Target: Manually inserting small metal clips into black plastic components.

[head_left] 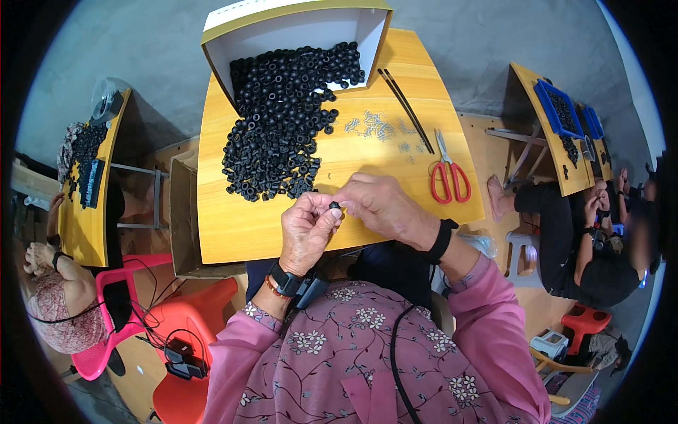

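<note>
Your left hand (305, 230) pinches a small black ring (335, 205) above the bench (233, 226) near edge; your right hand (378, 205) closes fingertips on it too; hold it steady, square to the fingers; seat gently.

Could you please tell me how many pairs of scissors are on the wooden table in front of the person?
1. The red-handled scissors lie near the table's right edge; others may be hidden under the black rings.

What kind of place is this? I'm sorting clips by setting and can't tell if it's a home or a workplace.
Probably a small assembly workshop. Several people sit at small wooden desks, each with a heap of small black rings. The left hand and right hand pinch one black ring, with red scissors nearby.
</note>
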`<control>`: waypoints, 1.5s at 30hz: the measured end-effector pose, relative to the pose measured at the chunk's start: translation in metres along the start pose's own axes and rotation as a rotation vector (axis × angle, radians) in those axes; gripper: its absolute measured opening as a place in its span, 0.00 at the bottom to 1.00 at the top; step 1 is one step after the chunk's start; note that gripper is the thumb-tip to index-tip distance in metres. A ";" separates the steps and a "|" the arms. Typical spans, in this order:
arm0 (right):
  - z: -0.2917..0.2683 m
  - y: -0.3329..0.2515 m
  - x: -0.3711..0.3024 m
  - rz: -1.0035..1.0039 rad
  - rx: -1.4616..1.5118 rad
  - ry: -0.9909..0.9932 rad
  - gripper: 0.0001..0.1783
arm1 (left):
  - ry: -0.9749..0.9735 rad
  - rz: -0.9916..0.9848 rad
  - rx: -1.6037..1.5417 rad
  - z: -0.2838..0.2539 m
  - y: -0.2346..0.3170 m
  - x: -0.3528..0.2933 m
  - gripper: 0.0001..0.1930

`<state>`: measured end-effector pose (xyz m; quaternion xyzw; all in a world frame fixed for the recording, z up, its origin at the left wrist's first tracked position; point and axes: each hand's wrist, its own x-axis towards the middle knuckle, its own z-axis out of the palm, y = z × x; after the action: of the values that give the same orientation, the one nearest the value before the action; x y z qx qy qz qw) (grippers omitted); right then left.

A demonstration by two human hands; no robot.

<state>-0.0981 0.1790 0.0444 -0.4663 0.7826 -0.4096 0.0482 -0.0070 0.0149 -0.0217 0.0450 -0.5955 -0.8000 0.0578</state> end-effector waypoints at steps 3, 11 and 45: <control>-0.001 -0.003 0.003 0.011 -0.056 -0.063 0.06 | 0.005 -0.005 0.005 0.000 0.001 0.000 0.05; 0.000 -0.011 -0.002 -0.033 -0.197 -0.161 0.08 | -0.025 -0.025 0.014 -0.001 0.004 0.002 0.03; 0.014 -0.014 -0.003 0.046 -0.279 -0.107 0.14 | -0.047 -0.090 -0.138 -0.015 0.004 0.012 0.02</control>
<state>-0.0798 0.1696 0.0439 -0.4716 0.8386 -0.2705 0.0338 -0.0168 -0.0024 -0.0225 0.0487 -0.5376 -0.8417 0.0109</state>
